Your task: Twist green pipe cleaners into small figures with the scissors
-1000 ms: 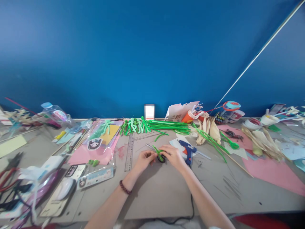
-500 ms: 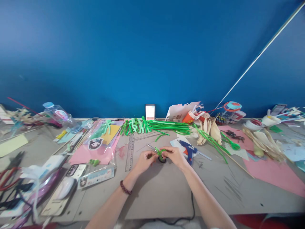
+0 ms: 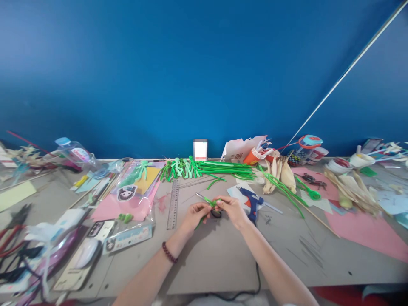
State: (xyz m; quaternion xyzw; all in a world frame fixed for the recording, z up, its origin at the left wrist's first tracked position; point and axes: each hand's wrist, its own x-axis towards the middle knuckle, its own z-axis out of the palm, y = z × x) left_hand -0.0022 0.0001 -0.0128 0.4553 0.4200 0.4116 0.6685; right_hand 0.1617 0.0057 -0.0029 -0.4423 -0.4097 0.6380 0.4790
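Observation:
Near the middle of the table, a green pipe cleaner [image 3: 209,202] is pinched between my two hands, bent and partly covered by the fingers. My left hand [image 3: 195,212] is closed on it, and a green end sticks out below that palm. From the other side, my right hand [image 3: 232,208] grips it with thumb and fingertips. Scissors [image 3: 216,213] with dark handles lie on the table just under the hands, their blade tip showing beyond. Behind are a bundle of straight green pipe cleaners [image 3: 229,168] and several twisted green pieces [image 3: 180,168].
A blue glue gun [image 3: 254,203] lies right of my right hand, its cord running to the front edge. A clear ruler [image 3: 173,204] is at left. Farther out are a phone [image 3: 81,259], a plastic bottle [image 3: 78,154], dried husks [image 3: 283,176] and pink paper [image 3: 360,233].
The pipe cleaner has turned in my fingers, and a green end now shows below my left hand. Both hands stay in nearly the same place.

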